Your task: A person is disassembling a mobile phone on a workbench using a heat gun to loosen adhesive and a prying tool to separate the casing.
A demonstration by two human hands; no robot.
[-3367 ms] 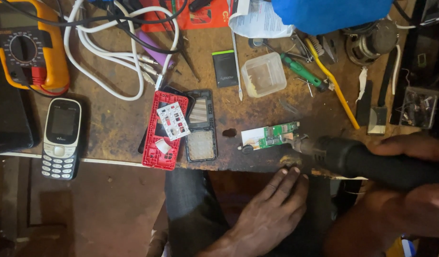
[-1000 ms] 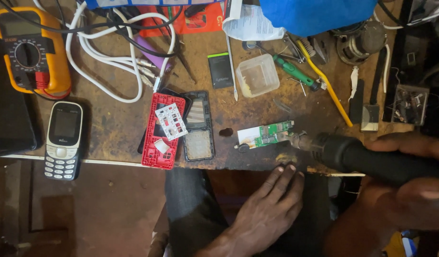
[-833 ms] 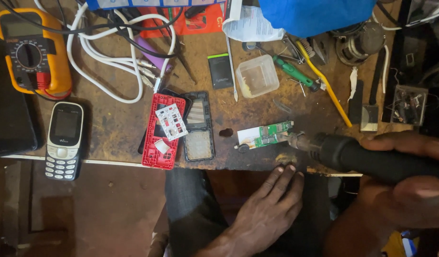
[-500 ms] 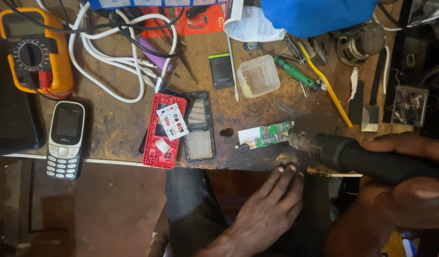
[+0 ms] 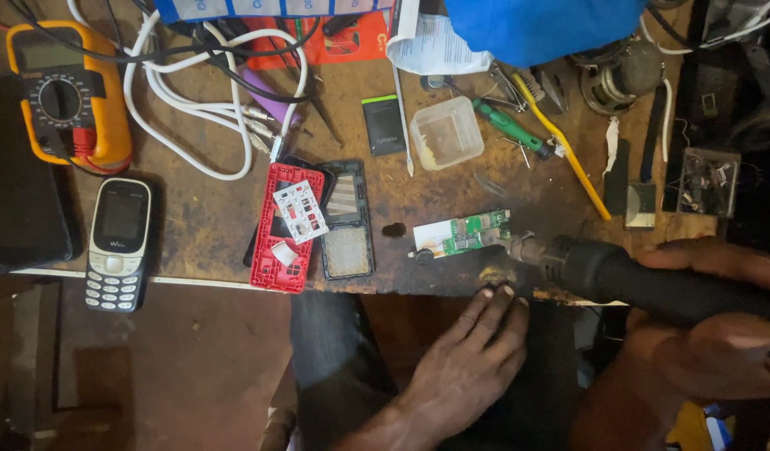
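Green circuit board (image 5: 468, 233) lies flat near the front edge of the table (image 5: 201, 221), so the tool can reach it from the side. Right hand (image 5: 719, 326) is wrapped tight around a black hot air tool (image 5: 644, 280), whose metal tip (image 5: 518, 245) points at the board's right end. Left hand (image 5: 472, 363) is flat and loose, holding nothing, fingertips on the table edge just below the board, maybe to stay steady. A red phone shell (image 5: 280, 230) lies off to the left.

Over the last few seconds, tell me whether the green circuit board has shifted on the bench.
No. The green circuit board keeps the same gap to the red phone cover on its left.
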